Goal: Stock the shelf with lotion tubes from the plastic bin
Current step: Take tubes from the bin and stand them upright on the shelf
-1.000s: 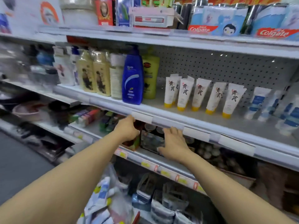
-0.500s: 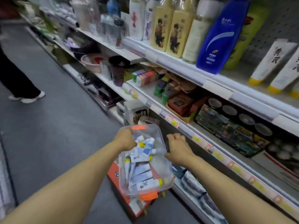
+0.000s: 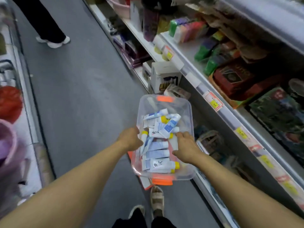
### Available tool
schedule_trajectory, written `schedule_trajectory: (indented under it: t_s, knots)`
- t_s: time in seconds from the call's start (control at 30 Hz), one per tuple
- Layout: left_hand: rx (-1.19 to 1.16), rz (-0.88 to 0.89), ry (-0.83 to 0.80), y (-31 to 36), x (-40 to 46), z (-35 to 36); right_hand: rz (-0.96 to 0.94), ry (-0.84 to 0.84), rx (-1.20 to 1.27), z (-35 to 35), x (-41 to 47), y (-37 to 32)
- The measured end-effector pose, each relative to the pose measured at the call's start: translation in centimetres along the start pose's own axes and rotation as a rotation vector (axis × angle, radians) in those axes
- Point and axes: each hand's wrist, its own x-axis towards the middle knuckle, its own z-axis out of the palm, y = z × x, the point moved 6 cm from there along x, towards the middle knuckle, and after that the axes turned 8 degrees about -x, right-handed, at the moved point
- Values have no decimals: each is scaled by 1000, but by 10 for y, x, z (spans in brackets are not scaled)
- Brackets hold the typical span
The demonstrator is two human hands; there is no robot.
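While both hands reach into the clear plastic bin [image 3: 185, 111] on the aisle floor beside the shelf [image 3: 228, 112], the lotion tubes [image 3: 158, 152] lie loose and crossed inside. Left hand [image 3: 130, 139] curls at the bin's left wall; right hand [image 3: 185, 146] rests on tubes, fingers bent (whether either actually pinches a tube: cannot tell). Best to take top-lying tubes first, caps aligned.

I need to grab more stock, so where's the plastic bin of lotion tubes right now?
In the head view, the plastic bin sits low at centre frame, beside the shelving on the right, between the left hand and right hand.
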Motion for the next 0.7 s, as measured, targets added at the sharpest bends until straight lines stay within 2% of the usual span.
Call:
schedule_trajectory:
  t_s: [0.13,0.37,0.53,0.7]
  knots:
    - [13,-5,-28,12,30,28,-16,-24,-11,14,42,17]
    - [-49,-28,-7,33,94,56,-99,49,-48,22,138,41]
    - [-160,-40,2,34,142,78,-168,48,-209,38,207,47]
    - [-172,-69,20,18,177,96,-290,80,-484,61,253,39]
